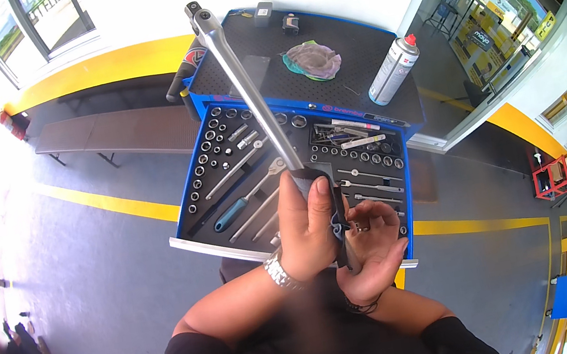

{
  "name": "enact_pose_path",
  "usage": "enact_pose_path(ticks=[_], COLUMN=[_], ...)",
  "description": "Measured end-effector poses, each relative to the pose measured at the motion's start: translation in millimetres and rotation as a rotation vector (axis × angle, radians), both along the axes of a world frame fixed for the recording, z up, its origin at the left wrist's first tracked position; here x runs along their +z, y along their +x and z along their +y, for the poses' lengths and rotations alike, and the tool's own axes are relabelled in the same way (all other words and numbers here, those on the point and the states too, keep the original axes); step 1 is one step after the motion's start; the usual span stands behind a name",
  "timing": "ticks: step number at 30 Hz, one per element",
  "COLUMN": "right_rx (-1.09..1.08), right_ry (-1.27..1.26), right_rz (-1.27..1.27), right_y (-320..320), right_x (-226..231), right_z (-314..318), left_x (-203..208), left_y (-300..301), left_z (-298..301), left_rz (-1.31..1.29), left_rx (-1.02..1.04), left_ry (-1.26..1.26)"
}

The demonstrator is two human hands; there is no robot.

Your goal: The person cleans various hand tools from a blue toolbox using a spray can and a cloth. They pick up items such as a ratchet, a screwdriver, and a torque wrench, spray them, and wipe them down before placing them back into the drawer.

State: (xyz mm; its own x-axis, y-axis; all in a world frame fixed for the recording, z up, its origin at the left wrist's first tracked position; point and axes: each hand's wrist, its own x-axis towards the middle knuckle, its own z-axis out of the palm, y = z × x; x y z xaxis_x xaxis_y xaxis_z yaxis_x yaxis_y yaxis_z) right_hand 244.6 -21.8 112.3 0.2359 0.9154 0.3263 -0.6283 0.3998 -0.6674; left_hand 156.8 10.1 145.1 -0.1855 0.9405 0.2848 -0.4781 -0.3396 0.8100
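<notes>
My left hand (306,229) is closed around the lower part of a long chrome breaker bar (250,86), with the thumb on top. The bar slants up and away to the left, its hinged square-drive head at the far end. A dark strip of cloth (340,223) runs along the bar's lower end, between my hands; how it is wrapped is partly hidden. My right hand (373,248) is beside this end, palm up, with its fingers spread and slightly bent. Below both hands is a pulled-out tool drawer (213,221), with sockets and ratchets set in dark foam.
On the blue-edged cart top (253,33) are a crumpled rag (312,61), a white spray can (393,71) with a red nozzle, and small dark items. A long bench (117,135) stands at left along the wall. A red stand (552,177) is at far right.
</notes>
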Motion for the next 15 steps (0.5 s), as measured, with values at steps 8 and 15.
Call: enact_pose_path(ticks=[8, 15], right_rx=[0.007, 0.196], right_ry=[0.154, 0.026], right_rz=[-0.501, -0.017], right_y=[10, 59], right_x=[32, 85], right_z=[35, 65], left_x=[-25, -58], left_y=[-12, -51], left_z=[-17, -17], left_rz=[0.334, 1.346], left_rx=[-0.119, 0.047], left_ry=[-0.037, 0.409])
